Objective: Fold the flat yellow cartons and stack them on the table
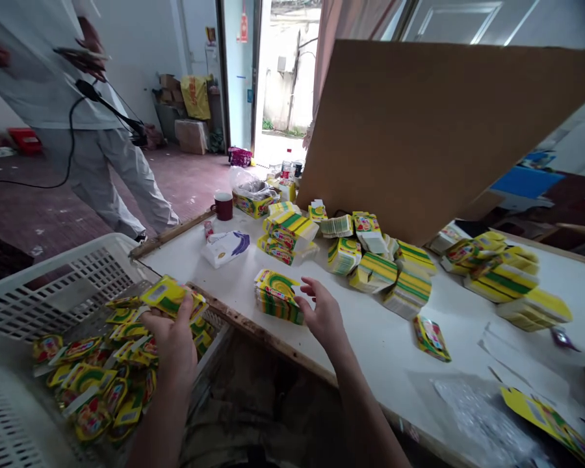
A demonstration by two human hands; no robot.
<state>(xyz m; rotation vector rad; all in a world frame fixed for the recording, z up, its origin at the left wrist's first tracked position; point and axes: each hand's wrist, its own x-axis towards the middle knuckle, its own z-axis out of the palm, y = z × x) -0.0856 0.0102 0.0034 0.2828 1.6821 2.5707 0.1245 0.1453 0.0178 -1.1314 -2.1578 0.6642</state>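
Note:
My left hand [171, 335] is closed on a flat yellow-and-green packet [164, 294], thumb on top, above the near edge of the white basket. Below it in the basket lie many similar yellow packets [90, 383], some with clear fronts and white flaps. On the table, my right hand [324, 317] is open beside a block of flat yellow-and-green boxes [277, 296]. Its thumb tip is at the block's right end; whether it touches cannot be made out. Nothing shows between its fingers.
The white plastic basket [112, 250] stands left of the white table [234, 266]. Bundled boxes [370, 272] line a large cardboard sheet [419, 130], with another pile [507, 273] at right. A tissue pack [227, 248] and dark red mug [223, 206] stand behind. A person [97, 130] stands at left.

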